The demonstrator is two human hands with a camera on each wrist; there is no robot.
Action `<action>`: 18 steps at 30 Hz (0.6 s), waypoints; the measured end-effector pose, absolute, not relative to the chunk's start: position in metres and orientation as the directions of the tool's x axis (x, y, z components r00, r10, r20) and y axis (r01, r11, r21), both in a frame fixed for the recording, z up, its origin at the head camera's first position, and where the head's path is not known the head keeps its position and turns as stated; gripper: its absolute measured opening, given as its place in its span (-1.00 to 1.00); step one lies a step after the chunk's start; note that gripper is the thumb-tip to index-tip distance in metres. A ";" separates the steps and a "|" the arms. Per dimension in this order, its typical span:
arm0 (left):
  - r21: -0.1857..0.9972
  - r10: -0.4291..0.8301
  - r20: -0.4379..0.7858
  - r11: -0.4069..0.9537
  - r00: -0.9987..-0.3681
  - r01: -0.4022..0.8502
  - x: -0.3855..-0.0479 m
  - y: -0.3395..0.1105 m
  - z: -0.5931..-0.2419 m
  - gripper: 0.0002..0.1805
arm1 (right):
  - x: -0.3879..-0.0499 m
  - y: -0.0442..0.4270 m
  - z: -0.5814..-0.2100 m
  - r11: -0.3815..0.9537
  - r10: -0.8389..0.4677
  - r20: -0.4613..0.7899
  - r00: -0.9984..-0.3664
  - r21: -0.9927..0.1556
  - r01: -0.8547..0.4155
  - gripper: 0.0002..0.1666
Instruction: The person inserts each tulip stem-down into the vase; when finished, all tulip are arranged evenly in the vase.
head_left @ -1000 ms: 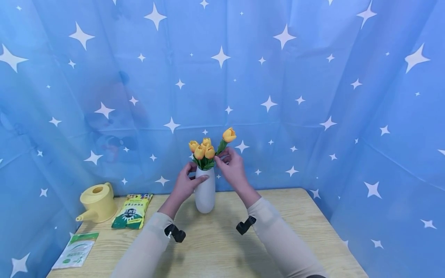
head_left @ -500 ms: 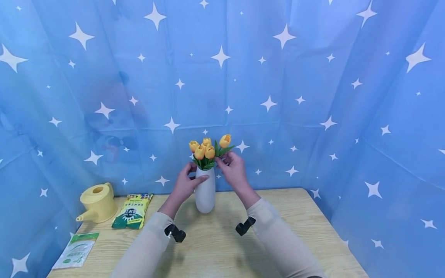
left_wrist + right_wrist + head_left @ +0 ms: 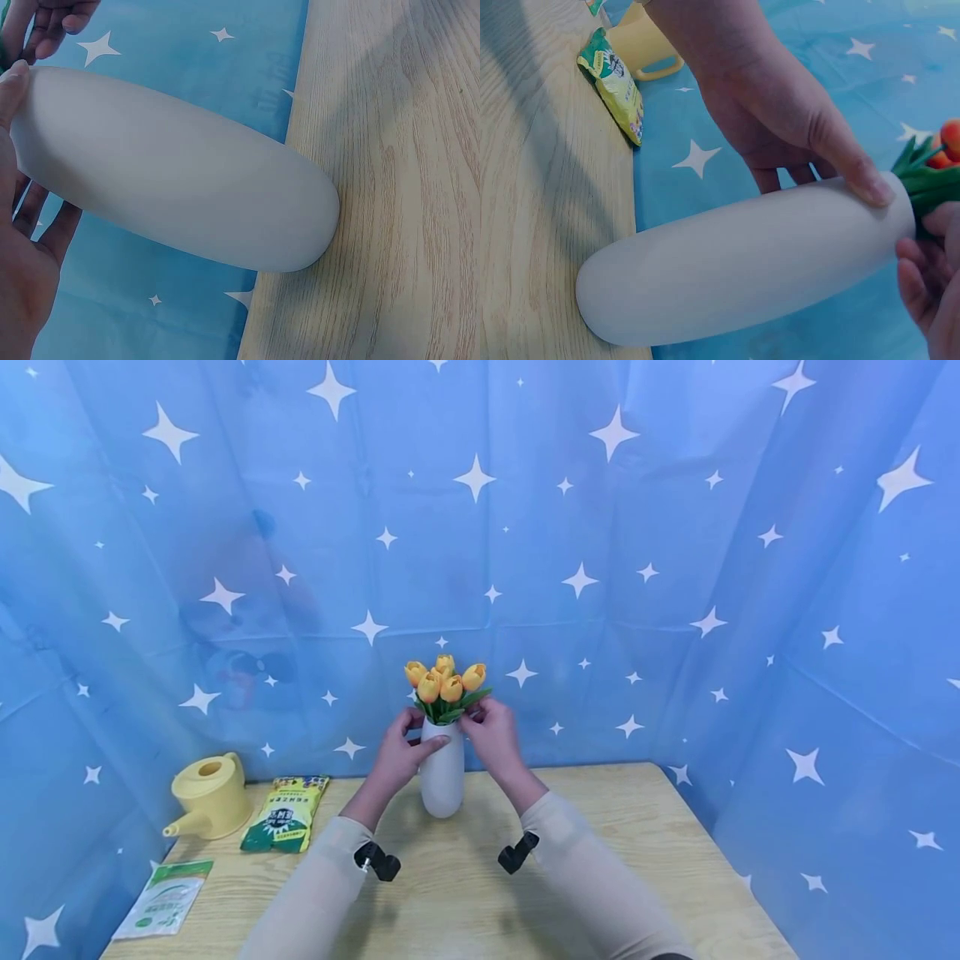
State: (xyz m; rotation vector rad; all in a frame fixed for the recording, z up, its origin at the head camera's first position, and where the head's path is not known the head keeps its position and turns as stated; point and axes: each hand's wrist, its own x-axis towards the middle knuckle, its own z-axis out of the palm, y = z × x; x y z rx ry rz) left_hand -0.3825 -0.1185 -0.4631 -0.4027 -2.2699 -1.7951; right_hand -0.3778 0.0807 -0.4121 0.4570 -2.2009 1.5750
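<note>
A tall white vase stands upright near the table's back edge. My left hand holds it just below the mouth, the thumb across the front and the fingers behind. Several yellow-orange tulips with green leaves stick out of the top. At the mouth's right side, my right hand pinches one tulip low down by its stem and leaves. Its stem is hidden by the fingers and the vase rim. In the right wrist view, the right fingers touch the greenery at the rim.
At the table's left stand a yellow watering can and, beside it, a green-yellow packet. Nearer lies a flat white-green sachet. A blue star-patterned curtain hangs close behind the wooden table.
My right hand has moved down and left, lowering its tulip from above the bunch into the vase mouth beside the others. The left hand keeps its hold on the vase.
</note>
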 end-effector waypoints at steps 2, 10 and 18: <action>0.911 0.076 0.340 0.221 -0.937 0.349 -0.383 -0.119 -0.463 -0.35 | -0.379 0.080 -0.411 0.316 -0.045 0.468 -0.882 -0.831 -0.458 -0.94; 0.916 0.081 0.328 0.216 -0.941 0.338 -0.383 -0.120 -0.463 -0.34 | -0.385 0.085 -0.406 0.292 -0.125 0.313 -0.941 -0.895 -0.337 -0.88; 0.916 0.081 0.329 0.213 -0.941 0.339 -0.382 -0.120 -0.465 -0.33 | -0.382 0.089 -0.407 0.231 -0.167 0.258 -0.952 -0.928 -0.292 -0.81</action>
